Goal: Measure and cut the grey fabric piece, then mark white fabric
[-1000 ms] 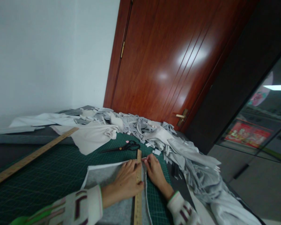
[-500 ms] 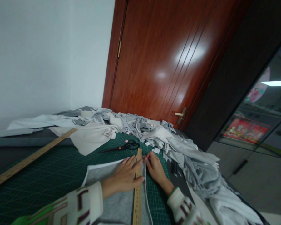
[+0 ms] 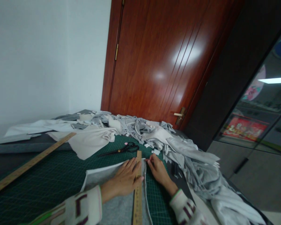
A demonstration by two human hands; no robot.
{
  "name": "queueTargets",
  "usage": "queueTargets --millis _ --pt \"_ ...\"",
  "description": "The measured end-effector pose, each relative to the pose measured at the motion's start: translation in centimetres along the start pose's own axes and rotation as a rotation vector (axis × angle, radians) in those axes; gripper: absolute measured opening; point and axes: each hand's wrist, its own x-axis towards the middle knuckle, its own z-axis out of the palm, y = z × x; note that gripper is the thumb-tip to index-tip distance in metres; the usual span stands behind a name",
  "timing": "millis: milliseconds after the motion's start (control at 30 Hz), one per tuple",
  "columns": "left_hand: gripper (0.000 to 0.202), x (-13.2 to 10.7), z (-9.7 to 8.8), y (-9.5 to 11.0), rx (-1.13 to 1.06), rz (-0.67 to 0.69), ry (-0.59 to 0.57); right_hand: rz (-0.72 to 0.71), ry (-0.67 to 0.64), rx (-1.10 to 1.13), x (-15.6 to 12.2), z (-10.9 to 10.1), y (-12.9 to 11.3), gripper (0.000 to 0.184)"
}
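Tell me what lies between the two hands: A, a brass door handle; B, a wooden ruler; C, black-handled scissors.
B: the wooden ruler lies on the grey fabric between the left hand and the right hand.

The wooden ruler [image 3: 137, 200] and grey fabric [image 3: 118, 212] — both cut off below the frame.

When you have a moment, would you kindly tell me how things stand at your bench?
Left hand flat on grey fabric, against wooden ruler. Right hand at fabric's edge, beside ruler. Scissors apart, beyond, on cutting mat.
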Motion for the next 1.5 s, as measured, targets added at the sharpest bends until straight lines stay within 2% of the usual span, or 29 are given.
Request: queueTargets --millis 167,333,500,700,1033,1300,1500 --pt "0.065 -0.2 -0.6 0.5 0.037 -0.017 -0.025 -0.018 0.000 0.001 0.6 0.1 0.8 0.009" --pt "0.066 -0.1 -1.0 1.0 0.077 -0.040 -0.048 -0.007 0.056 0.029 0.6 -0.2 0.3 0.010" --pt "0.066 0.2 -1.2 1.2 0.098 -0.038 -0.061 -0.033 0.004 0.098 0.4 -0.1 -0.6 0.009" --pt "0.065 0.7 -1.1 1.3 0.105 -0.036 -0.063 -0.021 0.011 0.141 0.7 0.4 -0.2 0.009" --pt "0.066 2.1 -0.2 1.1 0.084 -0.001 -0.025 0.011 0.025 0.188 0.9 0.6 0.4 0.008" --pt "0.050 2.1 -0.1 1.5 0.089 0.023 0.067 0.020 0.008 0.206 0.8 0.4 0.5 0.009" --pt "0.048 1.6 -0.3 1.3 0.101 0.094 0.062 0.032 -0.003 0.201 0.7 0.3 0.5 0.009"
